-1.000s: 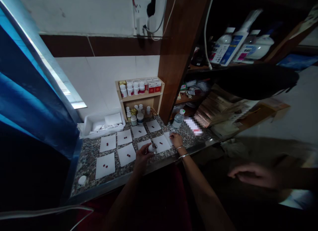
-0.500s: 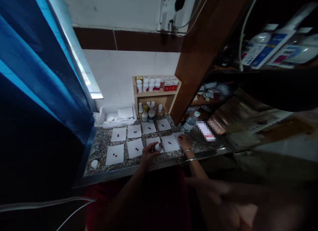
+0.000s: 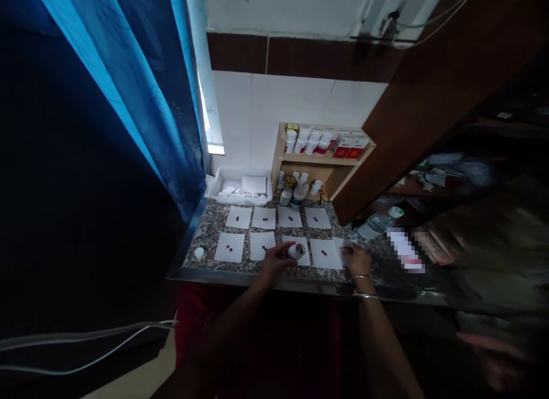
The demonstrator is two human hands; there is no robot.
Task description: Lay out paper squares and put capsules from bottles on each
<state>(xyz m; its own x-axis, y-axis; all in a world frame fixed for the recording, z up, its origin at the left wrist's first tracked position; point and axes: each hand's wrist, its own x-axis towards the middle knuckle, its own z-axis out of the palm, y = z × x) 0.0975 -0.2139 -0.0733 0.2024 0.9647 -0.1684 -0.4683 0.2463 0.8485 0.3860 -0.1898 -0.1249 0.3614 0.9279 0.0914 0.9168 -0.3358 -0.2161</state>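
Left hand (image 3: 274,263) grips white pill bottle (image 3: 295,251) — right hand (image 3: 355,259) on paper sheet (image 3: 343,248), probably.

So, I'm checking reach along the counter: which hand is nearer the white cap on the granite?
Left. The left hand, holding a white bottle, sits right of the cap; the right hand is farther right.

Left hand (image 3: 274,262) gripping white pill bottle (image 3: 295,251), bottle tilted nearly on side, over paper in front row. Right hand (image 3: 357,260) at right end of same row, fingers (image 3: 345,250) on corner of paper sheet (image 3: 338,243). Granite tabletop (image 3: 210,227) carries white paper squares (image 3: 238,217) in two rows, red capsules (image 3: 263,218) on them. White lid (image 3: 199,252) near left edge. Behind: plastic tray (image 3: 238,187), wooden shelf (image 3: 309,159) of white bottles (image 3: 313,142). Another person's blurred hand (image 3: 497,359) lower right.
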